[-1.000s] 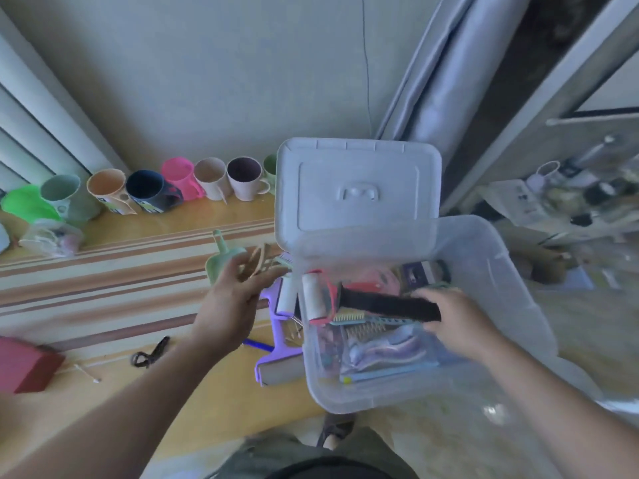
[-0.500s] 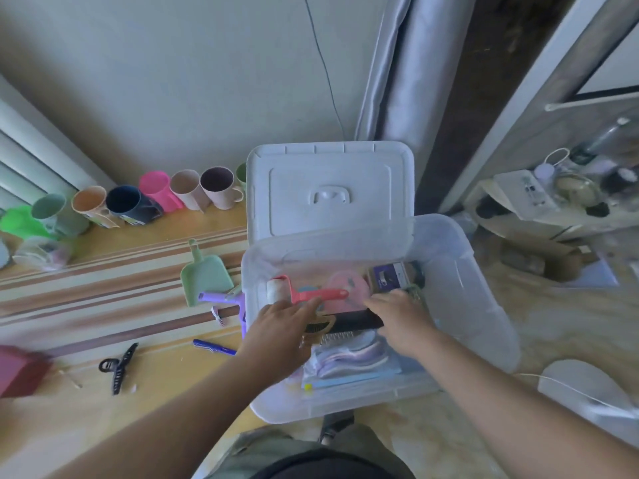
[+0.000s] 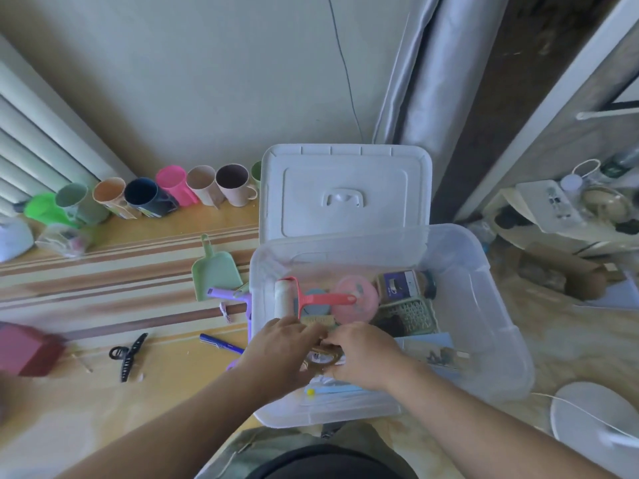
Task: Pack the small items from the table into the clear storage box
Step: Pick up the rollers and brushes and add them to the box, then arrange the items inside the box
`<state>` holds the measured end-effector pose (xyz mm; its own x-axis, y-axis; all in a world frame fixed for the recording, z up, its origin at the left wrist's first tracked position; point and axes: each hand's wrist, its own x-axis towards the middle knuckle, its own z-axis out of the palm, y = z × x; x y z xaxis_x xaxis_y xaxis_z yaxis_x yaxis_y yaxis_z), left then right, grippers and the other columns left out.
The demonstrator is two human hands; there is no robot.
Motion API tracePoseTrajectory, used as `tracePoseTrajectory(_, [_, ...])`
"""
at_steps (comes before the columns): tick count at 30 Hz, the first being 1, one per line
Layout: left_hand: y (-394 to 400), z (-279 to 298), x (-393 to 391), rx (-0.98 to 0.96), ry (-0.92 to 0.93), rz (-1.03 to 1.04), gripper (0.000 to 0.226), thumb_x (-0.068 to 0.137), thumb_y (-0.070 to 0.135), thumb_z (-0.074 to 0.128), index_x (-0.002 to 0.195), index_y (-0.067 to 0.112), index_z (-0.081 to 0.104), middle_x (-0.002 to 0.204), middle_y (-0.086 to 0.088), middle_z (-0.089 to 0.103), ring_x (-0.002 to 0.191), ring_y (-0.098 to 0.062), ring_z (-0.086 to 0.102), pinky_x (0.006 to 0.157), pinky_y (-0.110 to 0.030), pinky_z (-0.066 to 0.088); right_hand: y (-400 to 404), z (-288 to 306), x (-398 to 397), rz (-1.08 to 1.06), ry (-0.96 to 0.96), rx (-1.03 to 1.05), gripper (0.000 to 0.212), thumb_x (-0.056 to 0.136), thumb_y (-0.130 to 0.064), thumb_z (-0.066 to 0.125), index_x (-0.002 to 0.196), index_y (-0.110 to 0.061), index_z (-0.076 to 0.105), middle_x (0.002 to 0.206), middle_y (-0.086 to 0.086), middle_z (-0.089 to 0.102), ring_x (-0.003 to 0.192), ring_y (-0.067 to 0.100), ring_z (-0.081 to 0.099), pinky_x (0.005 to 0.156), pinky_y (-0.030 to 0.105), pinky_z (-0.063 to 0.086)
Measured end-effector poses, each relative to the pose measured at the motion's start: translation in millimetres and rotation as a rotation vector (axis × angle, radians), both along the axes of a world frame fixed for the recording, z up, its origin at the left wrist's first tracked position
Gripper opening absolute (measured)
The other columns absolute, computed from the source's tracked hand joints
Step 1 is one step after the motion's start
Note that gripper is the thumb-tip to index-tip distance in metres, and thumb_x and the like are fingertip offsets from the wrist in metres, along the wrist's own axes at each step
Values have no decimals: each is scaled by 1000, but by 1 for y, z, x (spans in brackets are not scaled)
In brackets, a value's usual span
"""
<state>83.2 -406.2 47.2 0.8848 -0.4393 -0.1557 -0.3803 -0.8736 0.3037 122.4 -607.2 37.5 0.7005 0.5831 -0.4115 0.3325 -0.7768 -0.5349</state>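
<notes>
The clear storage box [image 3: 501, 305] stands open at the table's right end, its white lid [image 3: 345, 188] leaning upright behind it. Inside lie a red-handled lint roller [image 3: 311, 300], a pink round case [image 3: 359, 302], a green mesh basket [image 3: 411, 314] and flat blue packets. My left hand [image 3: 280, 350] and my right hand [image 3: 366, 354] meet over the box's front left part, both pinching a bundle of tan loop bands [image 3: 325, 357]. On the table remain a green scoop [image 3: 216, 274], a purple tool [image 3: 228, 295], a blue pen [image 3: 221, 344] and a black hair claw [image 3: 128, 354].
A row of coloured mugs [image 3: 173, 191] lines the wall at the back of the table. A red box [image 3: 27, 350] sits at the far left edge. A white round base [image 3: 587, 413] with a cord lies on the floor right of the box.
My left hand carried the tan bands from the table into the box. My right hand let go of the black-handled brush and came over to the bands.
</notes>
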Motion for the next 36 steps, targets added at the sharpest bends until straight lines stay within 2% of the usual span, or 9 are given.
tracePoseTrajectory(2, [10,0,-6,20,-40,17,51,75,58,69,118,37,53,98,15,68,105,-16,57,88,-34,50,9,-1,-1,23,8,10,39,87,-53,74,121,-36,69,112,-7,73,100,20,67,78,37,57])
tracePoseTrajectory(6, [33,4,-17,-68,-77,81,58,77,70,63,125,38,57,129,13,56,127,-18,44,101,-38,45,23,-6,4,127,-68,-84,29,89,-49,71,109,-30,73,107,-3,68,101,24,58,80,40,54])
tracePoseTrajectory(11, [72,7,-23,-164,-271,347,32,88,51,64,112,31,68,123,4,59,119,-25,50,100,-41,43,34,-19,-6,306,-147,-264,33,93,-42,68,122,-27,71,130,3,50,125,30,39,102,45,38])
tracePoseTrajectory(15, [118,-5,-24,-154,-208,515,36,87,46,57,119,32,67,116,9,61,115,-22,51,101,-39,43,39,-18,-6,251,-109,-318,48,86,-71,65,118,-36,71,120,-2,40,113,25,33,99,46,35])
tracePoseTrajectory(20, [179,-35,-36,-37,-9,663,35,81,39,59,116,37,63,118,9,61,116,-27,49,96,-43,46,38,-12,-2,151,-56,-322,57,83,-72,69,134,-48,61,113,-8,38,107,19,33,90,41,36])
tracePoseTrajectory(23, [208,-51,-41,5,94,646,33,83,37,65,116,39,64,123,9,59,123,-26,47,99,-46,46,42,-7,-5,-39,-80,-193,52,82,-64,75,130,-45,65,114,-11,43,113,15,40,95,41,42])
tracePoseTrajectory(26, [228,-57,-41,4,136,626,33,86,38,66,119,39,64,128,10,56,127,-24,44,100,-44,45,66,7,-10,-260,-272,102,33,84,-37,83,116,-30,75,107,-10,53,105,13,48,94,34,44])
tracePoseTrajectory(30, [258,-59,-31,-31,158,586,39,86,38,65,124,39,60,131,7,54,127,-26,42,104,-43,41,143,31,-8,-307,-474,297,29,83,-19,77,112,-21,73,105,-4,61,94,13,53,87,25,41])
tracePoseTrajectory(36, [314,-63,-17,82,247,575,51,84,36,61,134,37,53,136,2,50,129,-29,41,102,-46,42,252,10,7,-350,-210,266,28,91,-14,66,118,-21,70,109,-6,56,100,14,57,85,31,48])
